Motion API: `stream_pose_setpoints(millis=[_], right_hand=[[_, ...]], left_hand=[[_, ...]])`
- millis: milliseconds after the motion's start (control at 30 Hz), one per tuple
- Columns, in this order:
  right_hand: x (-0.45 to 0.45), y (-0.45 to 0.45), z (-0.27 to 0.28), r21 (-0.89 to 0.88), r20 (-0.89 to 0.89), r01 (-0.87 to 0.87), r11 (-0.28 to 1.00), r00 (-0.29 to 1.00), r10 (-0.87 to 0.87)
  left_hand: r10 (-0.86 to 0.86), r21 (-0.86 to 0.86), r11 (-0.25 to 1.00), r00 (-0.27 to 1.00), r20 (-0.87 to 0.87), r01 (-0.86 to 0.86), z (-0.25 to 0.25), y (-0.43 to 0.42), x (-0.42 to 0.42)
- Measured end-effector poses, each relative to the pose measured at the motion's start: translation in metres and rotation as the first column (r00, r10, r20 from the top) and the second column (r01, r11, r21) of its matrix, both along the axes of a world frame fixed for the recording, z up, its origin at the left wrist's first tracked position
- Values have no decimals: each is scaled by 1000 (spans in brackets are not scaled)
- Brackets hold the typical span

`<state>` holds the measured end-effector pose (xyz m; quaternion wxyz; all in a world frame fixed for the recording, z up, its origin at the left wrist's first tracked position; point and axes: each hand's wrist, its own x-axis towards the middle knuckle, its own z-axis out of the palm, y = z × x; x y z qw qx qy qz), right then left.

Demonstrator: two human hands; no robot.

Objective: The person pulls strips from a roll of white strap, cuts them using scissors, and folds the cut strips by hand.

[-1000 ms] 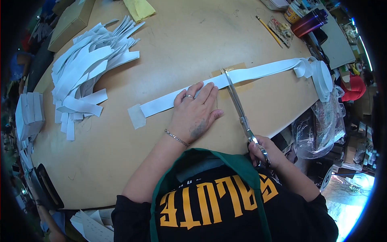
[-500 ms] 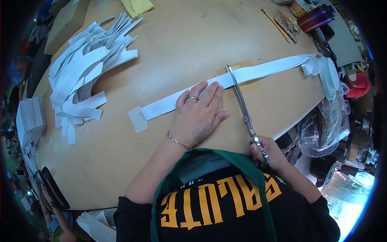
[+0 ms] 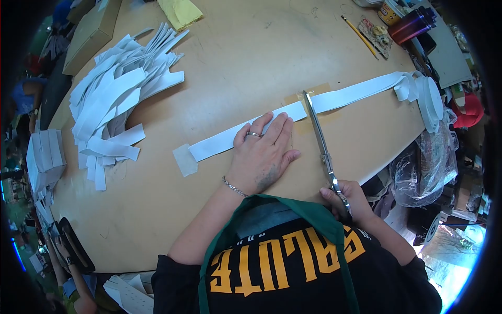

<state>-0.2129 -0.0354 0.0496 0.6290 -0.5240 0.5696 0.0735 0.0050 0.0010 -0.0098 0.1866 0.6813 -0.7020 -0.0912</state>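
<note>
My left hand (image 3: 265, 147) lies flat, fingers stretched out, on a white strip (image 3: 217, 146) of what looks like elastic band. This piece starts beside a patch of tape (image 3: 185, 160) on the table. My right hand (image 3: 351, 201) grips the handles of long metal scissors (image 3: 320, 133). Their blades appear closed, with the tips over brown tape (image 3: 320, 90) on the table. A narrow gap at the blades parts the strip from the longer white band (image 3: 361, 92), which runs right to a loose roll (image 3: 429, 104).
A heap of cut white strips (image 3: 117, 94) lies at the left. Beyond are a cardboard box (image 3: 94, 36), a yellow cloth (image 3: 180, 13), a pencil (image 3: 361, 37) and a dark tumbler (image 3: 412, 25). Clear plastic wrap (image 3: 418, 172) hangs by the right edge. Another person's arm (image 3: 78, 277) shows lower left.
The scissors have closed through the white band, which is now in two pieces with a gap. My left hand stays pressed on the strip. The whole view has shifted slightly.
</note>
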Motion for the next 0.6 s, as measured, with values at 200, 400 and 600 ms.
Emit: stream_pose_setpoints(millis=[200, 400, 600], right_hand=[[-34, -15, 21, 55, 428, -86, 995, 902, 55], [-41, -98, 47, -437, 446, 100, 894, 887, 120], [3, -263, -7, -769, -344, -312, 559, 938, 51]], left_hand=[[4, 15, 1000, 1000, 20, -4, 5, 0, -6], [53, 99, 993, 996, 67, -59, 14, -5, -16], [83, 78, 993, 993, 89, -90, 5, -2, -19]])
